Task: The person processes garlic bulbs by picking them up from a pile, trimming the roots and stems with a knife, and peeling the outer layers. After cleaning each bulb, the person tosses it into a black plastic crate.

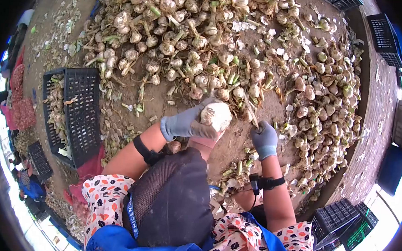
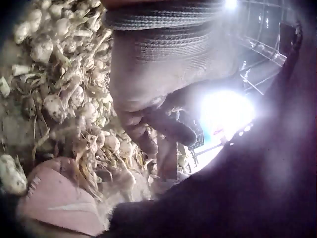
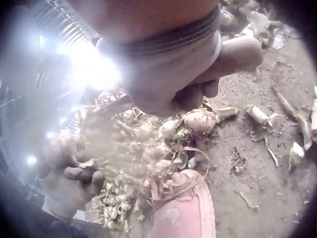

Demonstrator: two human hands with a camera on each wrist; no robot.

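Dusty ground (image 1: 229, 150) lies under a rounded, papery garlic bulb (image 1: 217, 115), held near the middle by the left hand (image 1: 186, 123), gloved fingers curled round it. To its right, the right hand (image 1: 264, 139) grips a knife (image 1: 251, 111), blade apart from the bulb. Holding seems the present step; bringing both together would call for steadiness. Knobbly, dry-stalked garlic (image 1: 199, 41) heaps far; a latticed crate (image 1: 83, 113) stands left.

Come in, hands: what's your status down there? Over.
Left hand gripping garlic bulb. Right hand gripping knife, blade pointing away from the body. Loose garlic heaped close ahead of both hands.
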